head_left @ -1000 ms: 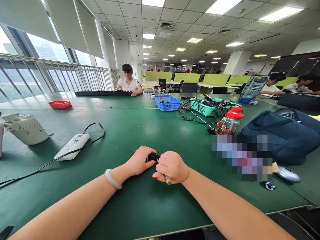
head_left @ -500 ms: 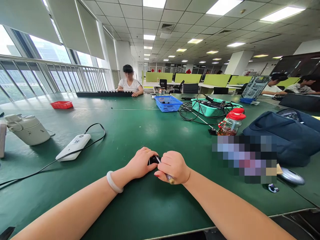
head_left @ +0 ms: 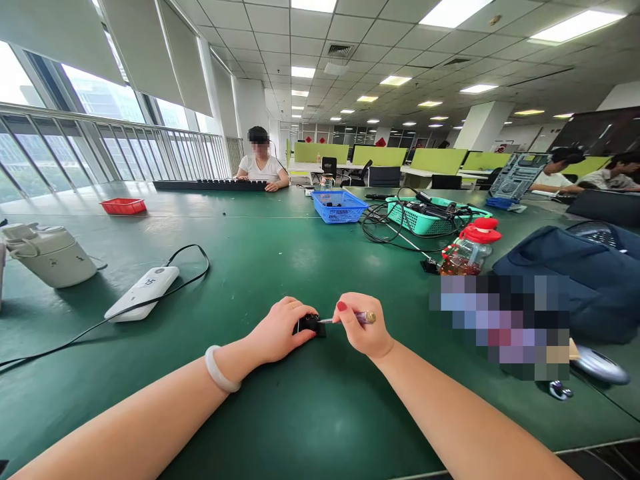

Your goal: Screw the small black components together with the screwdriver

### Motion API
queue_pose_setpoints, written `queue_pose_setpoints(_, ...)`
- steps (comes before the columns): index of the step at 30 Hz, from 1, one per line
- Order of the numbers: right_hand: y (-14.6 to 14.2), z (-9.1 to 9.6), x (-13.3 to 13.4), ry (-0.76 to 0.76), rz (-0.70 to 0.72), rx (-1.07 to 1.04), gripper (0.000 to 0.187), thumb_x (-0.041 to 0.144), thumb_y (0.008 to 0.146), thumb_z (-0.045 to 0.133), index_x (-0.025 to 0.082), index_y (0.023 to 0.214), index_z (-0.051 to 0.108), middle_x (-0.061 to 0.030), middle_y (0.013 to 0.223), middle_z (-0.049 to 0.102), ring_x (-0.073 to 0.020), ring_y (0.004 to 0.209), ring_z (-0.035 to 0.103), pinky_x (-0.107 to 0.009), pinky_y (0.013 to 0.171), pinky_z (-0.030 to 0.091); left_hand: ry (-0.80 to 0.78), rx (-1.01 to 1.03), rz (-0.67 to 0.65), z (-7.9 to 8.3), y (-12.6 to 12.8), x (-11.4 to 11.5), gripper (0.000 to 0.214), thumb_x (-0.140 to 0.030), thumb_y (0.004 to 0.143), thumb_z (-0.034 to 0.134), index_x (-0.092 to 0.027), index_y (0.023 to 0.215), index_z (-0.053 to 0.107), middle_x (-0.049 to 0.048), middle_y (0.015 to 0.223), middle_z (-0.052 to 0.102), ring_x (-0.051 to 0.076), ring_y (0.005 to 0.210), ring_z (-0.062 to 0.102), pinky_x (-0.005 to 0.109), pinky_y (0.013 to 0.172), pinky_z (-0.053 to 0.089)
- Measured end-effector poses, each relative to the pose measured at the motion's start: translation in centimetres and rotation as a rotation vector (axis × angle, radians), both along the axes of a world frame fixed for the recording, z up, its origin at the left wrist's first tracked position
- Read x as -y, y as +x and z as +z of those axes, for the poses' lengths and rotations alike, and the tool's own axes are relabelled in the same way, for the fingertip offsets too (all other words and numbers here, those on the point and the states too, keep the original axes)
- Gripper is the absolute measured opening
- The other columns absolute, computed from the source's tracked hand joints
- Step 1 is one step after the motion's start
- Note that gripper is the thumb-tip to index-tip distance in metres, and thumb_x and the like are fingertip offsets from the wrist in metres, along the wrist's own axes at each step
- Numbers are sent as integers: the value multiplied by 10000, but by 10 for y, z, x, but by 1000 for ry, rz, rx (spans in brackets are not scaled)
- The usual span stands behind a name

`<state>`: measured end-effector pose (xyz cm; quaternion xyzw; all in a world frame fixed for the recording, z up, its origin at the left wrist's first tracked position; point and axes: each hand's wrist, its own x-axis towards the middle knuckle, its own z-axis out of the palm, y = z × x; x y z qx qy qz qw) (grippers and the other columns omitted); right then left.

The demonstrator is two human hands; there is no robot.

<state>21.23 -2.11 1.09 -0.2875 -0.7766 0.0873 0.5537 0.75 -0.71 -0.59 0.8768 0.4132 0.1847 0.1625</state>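
Observation:
My left hand [head_left: 285, 328] is closed around a small black part [head_left: 311, 323] resting on the green table. Its exact kind is hard to make out, and my fingers hide much of it. A screwdriver [head_left: 369, 318] with a yellowish handle lies nearly level in my right hand [head_left: 364, 325], gripped between thumb and fingers. Its thin metal shaft points left, and the tip reaches the right side of the black part. A pale bangle circles my left wrist.
On the left are a white power bank [head_left: 145, 293] with a black cord and a white bottle [head_left: 53, 257]. A red tray [head_left: 123, 206], blue basket [head_left: 339, 208] and green basket [head_left: 425, 217] stand farther back. To the right are a red-lidded jar [head_left: 470, 247] and dark bag [head_left: 575, 280].
My right hand has moved right and turned, so the screwdriver's handle now points right instead of down toward me. More of the black part shows. The view has shifted slightly.

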Motion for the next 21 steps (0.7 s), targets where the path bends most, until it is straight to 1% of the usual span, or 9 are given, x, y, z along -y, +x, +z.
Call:
queue_pose_setpoints(7,-1,0,-1,-14,20,23,591,450,1024,352,203,503,483,2,462,476,-107,452,443,-257,481,346,9,12,-2,-1,0,-1,295,-289,869,676,-248,1160,648,44,1115,709,260,1106,565,449,1021,465)
queue_pose_setpoints(11,-1,2,0,-75,42,40,609,493,1016,338,205,492,453,0,466,468,-109,458,430,-265,482,332,5,9,-7,-2,0,-2,309,-288,876,671,-240,1180,643,51,1126,706,265,1123,555,456,1028,460)
queue_pose_setpoints(15,-1,4,-2,-219,86,-36,626,560,992,366,199,497,497,3,475,466,-109,466,427,-265,481,327,12,15,-10,-2,-1,-1,311,-284,873,673,-234,1179,650,58,1144,702,267,1139,554,462,1039,461)
queue_pose_setpoints(18,1,3,-11,-399,64,-167,656,653,939,416,199,475,512,12,456,435,-103,440,387,-268,465,317,22,17,-7,-1,0,0,320,-279,875,667,-227,1191,653,73,1212,678,271,1182,545,473,1073,446)
queue_pose_setpoints(21,2,-1,-22,-595,29,-307,677,748,859,461,206,455,510,25,408,388,-98,396,347,-269,429,297,15,7,4,-1,1,2,360,-271,875,652,-221,1232,641,85,1225,671,276,1198,544,481,1077,448)
